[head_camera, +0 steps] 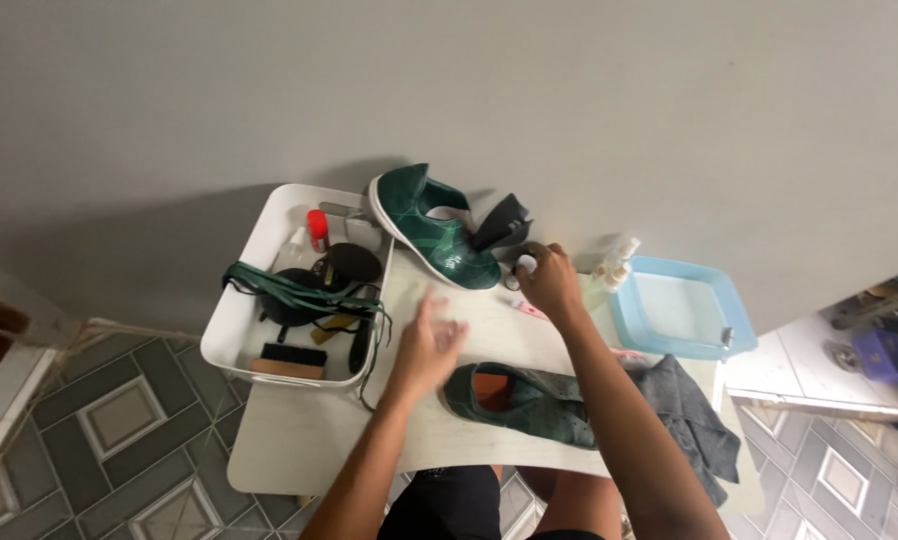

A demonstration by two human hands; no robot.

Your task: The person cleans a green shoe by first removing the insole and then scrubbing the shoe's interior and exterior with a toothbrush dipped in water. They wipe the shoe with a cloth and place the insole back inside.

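Observation:
My right hand (549,280) reaches to the far side of the small white table (299,440) and closes its fingers around a small round dark tin (525,265) next to a black insole (501,222). My left hand (431,340) hovers open and blurred over the middle of the table, holding nothing. One green shoe (431,228) stands at the back against the wall. The other green shoe (524,403) lies on its side near the front edge, under my right forearm.
A white tray (237,310) at the left holds green laces, brushes, a black round object and a red-capped bottle. A light blue basin (679,308) and a spray bottle (614,268) sit at the right. A grey cloth (694,415) hangs off the front right. Tiled floor lies below.

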